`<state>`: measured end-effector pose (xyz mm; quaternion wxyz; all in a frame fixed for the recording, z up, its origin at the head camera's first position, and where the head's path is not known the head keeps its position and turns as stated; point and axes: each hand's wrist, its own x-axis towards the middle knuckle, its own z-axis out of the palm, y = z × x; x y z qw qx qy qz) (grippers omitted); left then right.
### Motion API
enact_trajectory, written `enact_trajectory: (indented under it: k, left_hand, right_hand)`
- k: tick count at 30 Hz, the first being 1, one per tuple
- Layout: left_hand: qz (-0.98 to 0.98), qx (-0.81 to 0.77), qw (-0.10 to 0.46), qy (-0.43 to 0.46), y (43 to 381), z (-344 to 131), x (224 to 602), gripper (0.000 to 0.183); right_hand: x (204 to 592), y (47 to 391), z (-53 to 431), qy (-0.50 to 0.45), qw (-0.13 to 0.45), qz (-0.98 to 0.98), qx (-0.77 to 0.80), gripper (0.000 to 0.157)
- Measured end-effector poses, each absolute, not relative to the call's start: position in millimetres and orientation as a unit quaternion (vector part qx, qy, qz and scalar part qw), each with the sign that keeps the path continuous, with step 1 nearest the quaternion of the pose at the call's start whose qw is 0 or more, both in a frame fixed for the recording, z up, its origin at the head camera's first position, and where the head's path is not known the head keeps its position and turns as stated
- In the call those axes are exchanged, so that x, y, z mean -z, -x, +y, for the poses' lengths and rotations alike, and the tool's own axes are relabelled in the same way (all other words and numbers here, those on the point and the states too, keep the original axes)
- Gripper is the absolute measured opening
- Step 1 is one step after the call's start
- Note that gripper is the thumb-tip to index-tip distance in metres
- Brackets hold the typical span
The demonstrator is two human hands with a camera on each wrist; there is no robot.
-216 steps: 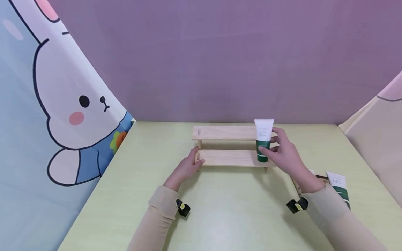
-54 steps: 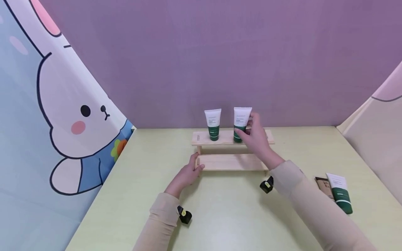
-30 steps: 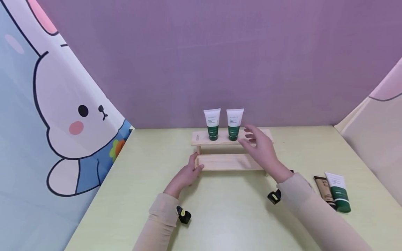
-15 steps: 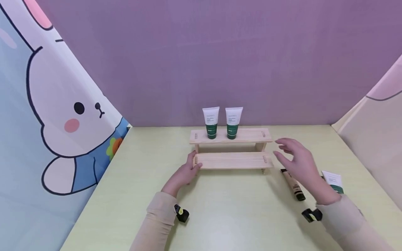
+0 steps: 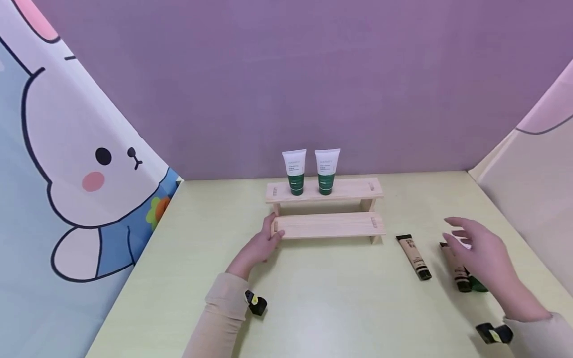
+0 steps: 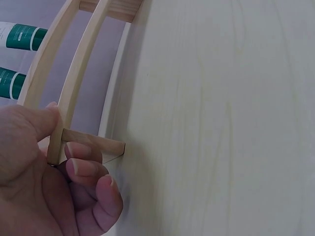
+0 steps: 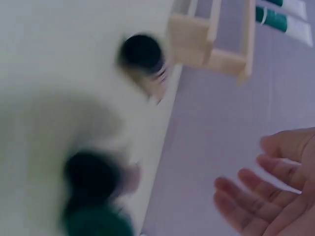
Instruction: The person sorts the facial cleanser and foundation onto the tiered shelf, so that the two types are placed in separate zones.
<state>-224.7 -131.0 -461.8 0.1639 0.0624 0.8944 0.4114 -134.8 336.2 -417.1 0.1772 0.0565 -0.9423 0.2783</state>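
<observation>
A two-tier wooden rack (image 5: 329, 226) stands toward the back of the table. My left hand (image 5: 257, 244) grips the left end of its lower shelf, thumb on top and fingers curled beneath in the left wrist view. Two white-and-green squeeze tubes (image 5: 295, 171) stand on their caps on the upper shelf. To the right, my right hand (image 5: 483, 253) hovers with relaxed fingers over a brown tube (image 5: 455, 268) and a green-and-white tube (image 5: 478, 285), mostly hidden by the hand. Another brown tube (image 5: 414, 257) lies between the rack and this hand.
A purple cloth (image 5: 286, 89) hangs behind the pale wooden table (image 5: 340, 308). A rabbit-print cloth (image 5: 98, 174) borders the left side, and a pale cloth (image 5: 537, 149) the right.
The right hand set the second white-and-green tube upright on the upper shelf, let go, and moved right and toward me over the lying tubes. The left hand stays on the rack.
</observation>
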Motion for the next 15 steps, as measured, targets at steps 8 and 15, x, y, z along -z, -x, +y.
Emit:
enact_trajectory:
  k: [8, 15]
  left_hand:
    - [0.891, -0.419, 0.165, -0.057, 224.3, -132.6, 462.4, 0.066]
    - [0.89, -0.421, 0.165, -0.061, 223.8, -133.1, 462.3, 0.066]
  right_hand:
    - [436.0, 123.4, 376.2, 0.017, 0.046, -0.986, -0.157, 0.047]
    - [452.1, 128.0, 393.6, 0.014, -0.075, -0.983, -0.164, 0.07]
